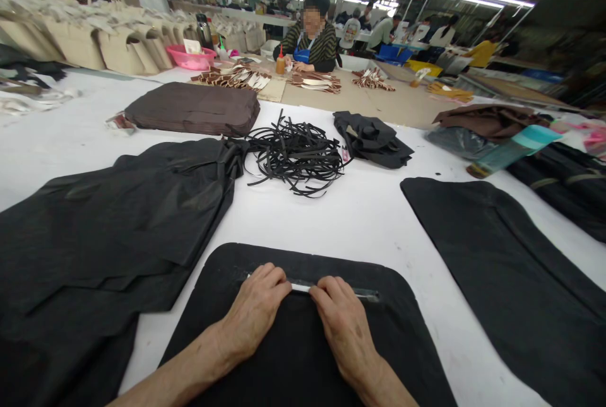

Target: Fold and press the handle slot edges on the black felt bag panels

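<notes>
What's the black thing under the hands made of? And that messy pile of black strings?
The black panel under the left hand and right hand looks like matte, felt-like fabric: dull, no shine, rounded edges. The tangled black strips seem thin, flat tape or ribbon, slightly glossy; exact material unclear.

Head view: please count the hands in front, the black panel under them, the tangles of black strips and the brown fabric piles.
Hands: 2
Black panel under the hands: 1
Tangle of black strips: 1
Brown fabric piles: 2
Total: 6
</notes>
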